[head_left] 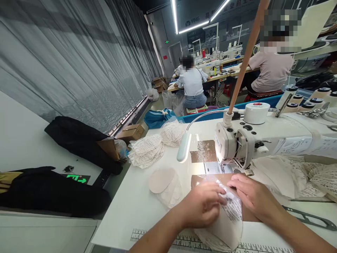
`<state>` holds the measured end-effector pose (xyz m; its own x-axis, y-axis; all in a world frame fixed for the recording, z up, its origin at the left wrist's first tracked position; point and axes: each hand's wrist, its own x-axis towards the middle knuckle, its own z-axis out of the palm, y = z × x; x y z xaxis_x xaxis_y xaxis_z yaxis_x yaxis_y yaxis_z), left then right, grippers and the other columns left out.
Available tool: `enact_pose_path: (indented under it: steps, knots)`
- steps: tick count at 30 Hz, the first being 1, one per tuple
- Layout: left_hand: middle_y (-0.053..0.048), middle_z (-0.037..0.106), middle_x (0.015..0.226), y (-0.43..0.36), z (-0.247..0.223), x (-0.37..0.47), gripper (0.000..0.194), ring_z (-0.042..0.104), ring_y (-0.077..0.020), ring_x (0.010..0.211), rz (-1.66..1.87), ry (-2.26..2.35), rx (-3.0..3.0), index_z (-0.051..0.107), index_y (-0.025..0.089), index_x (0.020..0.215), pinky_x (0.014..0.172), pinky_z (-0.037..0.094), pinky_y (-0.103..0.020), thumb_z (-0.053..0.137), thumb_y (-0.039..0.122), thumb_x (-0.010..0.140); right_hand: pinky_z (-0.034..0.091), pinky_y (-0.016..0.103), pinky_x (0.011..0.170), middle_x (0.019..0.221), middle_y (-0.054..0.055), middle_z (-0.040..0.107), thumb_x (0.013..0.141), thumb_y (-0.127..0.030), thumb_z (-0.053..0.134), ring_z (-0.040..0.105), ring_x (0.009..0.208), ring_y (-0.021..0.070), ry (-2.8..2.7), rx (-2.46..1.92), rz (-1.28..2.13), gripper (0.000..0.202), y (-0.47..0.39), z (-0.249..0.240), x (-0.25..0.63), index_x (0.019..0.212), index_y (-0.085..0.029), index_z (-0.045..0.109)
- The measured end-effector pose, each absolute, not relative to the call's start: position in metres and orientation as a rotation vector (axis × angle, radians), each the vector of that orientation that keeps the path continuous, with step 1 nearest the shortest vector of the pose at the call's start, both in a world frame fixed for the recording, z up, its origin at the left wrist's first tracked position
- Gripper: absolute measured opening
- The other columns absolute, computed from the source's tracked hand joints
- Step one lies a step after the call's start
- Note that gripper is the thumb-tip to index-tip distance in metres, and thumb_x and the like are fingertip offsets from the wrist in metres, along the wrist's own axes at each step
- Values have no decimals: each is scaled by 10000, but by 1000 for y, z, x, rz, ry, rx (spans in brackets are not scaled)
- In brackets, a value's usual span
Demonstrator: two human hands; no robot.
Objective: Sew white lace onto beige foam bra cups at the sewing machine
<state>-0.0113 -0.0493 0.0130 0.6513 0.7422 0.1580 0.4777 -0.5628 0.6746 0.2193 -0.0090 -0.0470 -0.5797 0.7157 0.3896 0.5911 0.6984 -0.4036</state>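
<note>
A cream lace fabric piece (231, 207) lies on the brown-covered sewing bed, its plain lower part hanging toward me over the printed ruler. My left hand (206, 203) is closed on its left side, fingers curled and bent inward. On the right, my right hand (249, 195) has its fingers together and bent at the upper right edge of the lace; its thumb is mostly hidden. Both hands are just in front of the sewing machine head (231, 144), whose lamp brightens the fabric. Left of my left hand lies a beige oval cup piece (163, 181) on pale fabric.
Lace stacks (147, 151) sit at the table's far left, and more lace pieces (286, 172) lie right of the needle. A lamp (183, 147) on a bent neck overhangs the table. Thread cones (289, 96) stand behind the machine. Two people sit at other machines beyond.
</note>
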Motion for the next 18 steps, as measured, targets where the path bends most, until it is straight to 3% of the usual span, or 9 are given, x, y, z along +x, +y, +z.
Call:
enact_pose_path:
  steps: [4,7,11,18]
  knots:
    - [-124,632,1225,-45,7,-6,272,562,-253,1157,555,1154,2366,658,137,1084,1021,449,-396,525,178,851,489,258,642,909,49,643,905,-118,328,604,773,151,-2401,-982,296,346,-9,-45,217,993,-220,646]
    - [-135,599,1293,-33,-1,1,351,538,-288,1196,450,1158,2481,629,116,1182,1048,429,-443,558,222,854,481,295,650,919,65,651,864,-94,355,600,798,187,-2445,-997,210,371,-9,-44,215,1048,-206,658]
    - [-159,575,1319,-18,-4,7,426,551,-287,1190,363,1157,2535,584,74,1257,1038,458,-418,540,224,862,433,338,608,855,69,647,808,-57,415,579,723,227,-2468,-1100,70,384,-9,-45,212,1037,-195,690]
    - [-188,505,1392,-7,-5,6,497,480,-288,1286,296,1200,2549,518,42,1333,1091,427,-393,482,288,903,309,292,523,807,42,653,749,19,425,488,576,164,-2421,-1255,-33,503,-8,-44,208,1113,-209,688]
